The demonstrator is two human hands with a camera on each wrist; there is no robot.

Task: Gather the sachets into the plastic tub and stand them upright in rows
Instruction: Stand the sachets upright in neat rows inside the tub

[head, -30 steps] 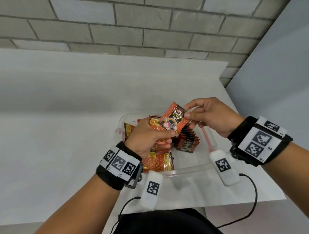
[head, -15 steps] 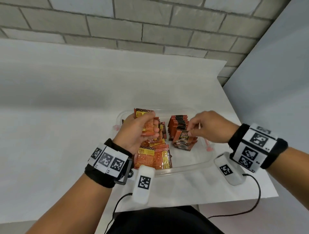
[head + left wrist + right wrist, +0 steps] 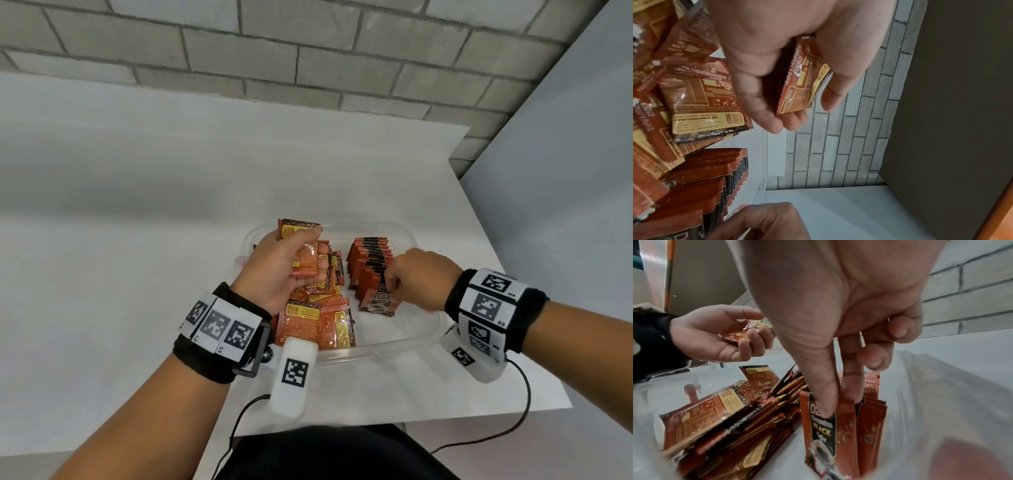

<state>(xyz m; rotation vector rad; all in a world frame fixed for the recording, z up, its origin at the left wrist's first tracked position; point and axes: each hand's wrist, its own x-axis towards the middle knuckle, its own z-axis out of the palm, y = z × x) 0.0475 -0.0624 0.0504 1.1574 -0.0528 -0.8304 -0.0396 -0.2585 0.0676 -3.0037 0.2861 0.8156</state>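
- Looking down, head view: left hand [image 3: 284, 267] curled round a sachet [image 3: 301, 251] above the clear tub [image 3: 424, 329]; right hand [image 3: 419, 277] pinches the front sachet [image 3: 378, 301] of the upright row [image 3: 371, 255].
- L wrist: loose pile [image 3: 694, 97] lies flat beside the row.
- R wrist: thumb [image 3: 824, 389] and finger grip that sachet's top; it stands on the tub floor.

Glossy foil sachets [image 3: 317, 325] lie in a clear plastic tub [image 3: 423, 337] on a smooth matt white table [image 3: 137, 274]

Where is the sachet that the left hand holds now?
In the head view the sachet sits in the left hand, raised over the loose pile in the tub's left half.
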